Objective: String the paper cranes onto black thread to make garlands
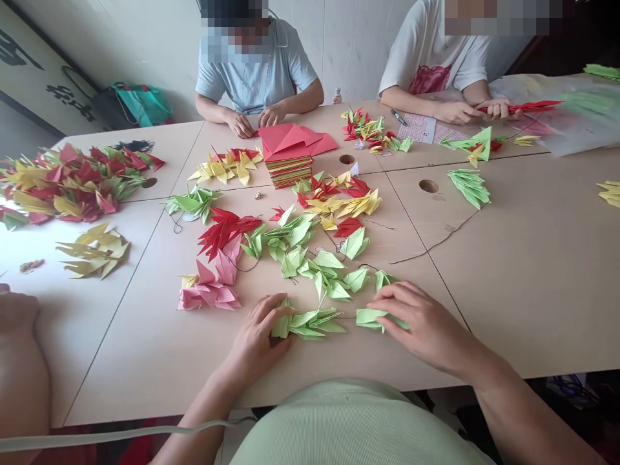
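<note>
Close to the table's front edge, my left hand (261, 336) is closed round the left end of a row of folded green papers (314, 323). My right hand (419, 323) grips a smaller green folded bunch (371, 318), its fingers over the right end. A gap separates the two bunches. Just behind my right fingers lies another green piece (382, 279). Loose green folded pieces (329, 278) spread behind both hands, with pink folded pieces (208, 290) to the left and red ones (225, 229) beyond them.
A stack of coloured sheets (289, 171) stands mid-table. A large mixed heap (72, 181) and a yellow bunch (94, 250) lie left. Two people sit opposite, hands on paper; another person's arm (22, 361) rests at left. A dark string (431, 248) trails from a green bunch (469, 187).
</note>
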Available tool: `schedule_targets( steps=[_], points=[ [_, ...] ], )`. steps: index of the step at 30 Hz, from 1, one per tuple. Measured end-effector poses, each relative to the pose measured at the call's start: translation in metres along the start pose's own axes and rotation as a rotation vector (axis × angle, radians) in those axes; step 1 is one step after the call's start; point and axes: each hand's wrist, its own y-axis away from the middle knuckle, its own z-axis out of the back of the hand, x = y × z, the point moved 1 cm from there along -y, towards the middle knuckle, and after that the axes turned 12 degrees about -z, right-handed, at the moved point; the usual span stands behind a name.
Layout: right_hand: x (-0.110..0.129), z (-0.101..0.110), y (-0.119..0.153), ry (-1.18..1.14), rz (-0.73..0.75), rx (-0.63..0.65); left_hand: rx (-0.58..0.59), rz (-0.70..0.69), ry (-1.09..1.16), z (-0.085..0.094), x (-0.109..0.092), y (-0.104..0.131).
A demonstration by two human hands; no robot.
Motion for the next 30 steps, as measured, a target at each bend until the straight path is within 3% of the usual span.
schedule_targets(
  steps=[4, 8, 15, 19, 25, 30],
  points=[
    [0.035, -0.029, -0.022, 0.040, 0.149, 0.034, -0.005, -0.001, -0.002, 0.000, 0.000, 0.001],
    [0.041, -0.046, -0.034, 0.124, 0.164, 0.059, -0.018, 0.007, 0.015, -0.002, 0.001, 0.003],
    [0.014, -0.007, -0.004, 0.018, 0.013, 0.161, -0.027, -0.030, 0.032, -0.001, 0.001, 0.003],
    [0.028, -0.001, -0.003, -0.008, 0.034, 0.087, -0.024, -0.062, 0.051, 0.000, 0.001, 0.002],
    [0.069, -0.037, -0.028, 0.123, 0.250, 0.060, -0.011, -0.058, 0.073, -0.001, 0.000, 0.006],
    [0.067, -0.055, -0.032, 0.133, 0.352, 0.010, -0.004, -0.050, 0.078, -0.002, 0.000, 0.008]
  ],
)
